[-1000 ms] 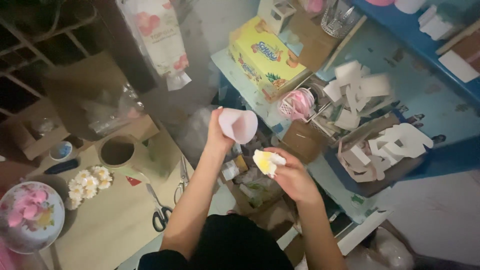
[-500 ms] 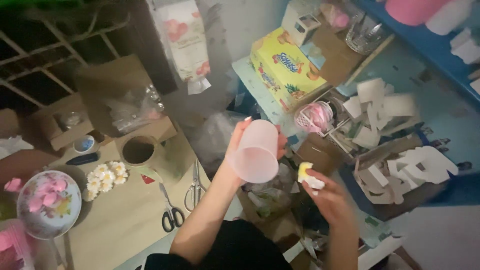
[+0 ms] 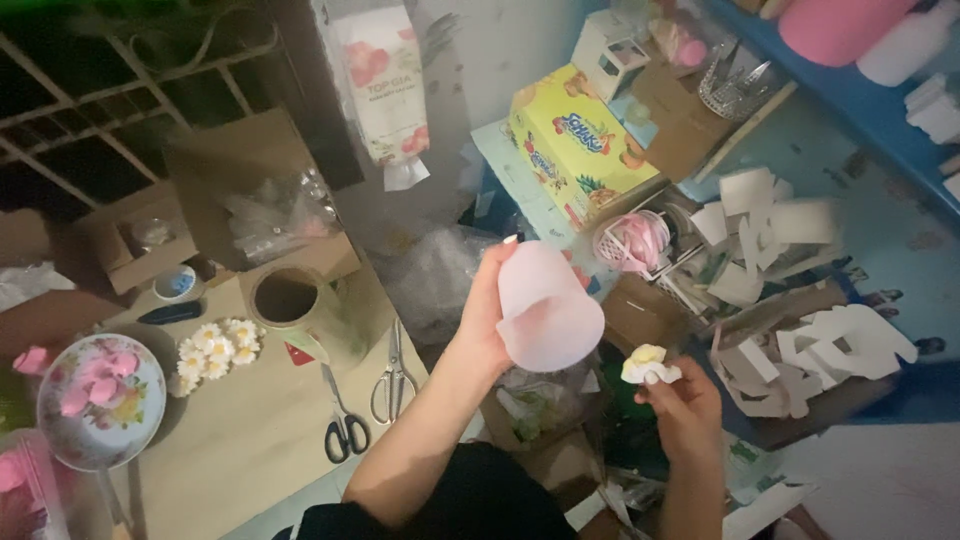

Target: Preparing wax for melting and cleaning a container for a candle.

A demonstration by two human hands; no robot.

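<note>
My left hand (image 3: 487, 315) grips a pale pink plastic cup (image 3: 545, 308), held up in the middle of the view and tilted with its mouth toward the lower right. My right hand (image 3: 683, 400) is lower and to the right, fingers closed on a small crumpled yellow-and-white piece (image 3: 647, 364). The piece sits a short way from the cup's rim, not touching it. Both forearms rise from the bottom edge, over a dark garment.
A low tan table (image 3: 240, 440) at left carries two pairs of scissors (image 3: 345, 425), white daisy flowers (image 3: 215, 345), a tape roll (image 3: 283, 297) and a floral bowl (image 3: 98, 398). A yellow carton (image 3: 575, 135), a pink basket (image 3: 632, 240) and white foam cut-outs (image 3: 790, 290) crowd the right.
The left hand has tipped the cup further over and shifted it right. The right hand dropped lower and to the right with the yellow piece. The camera view drifted slightly.
</note>
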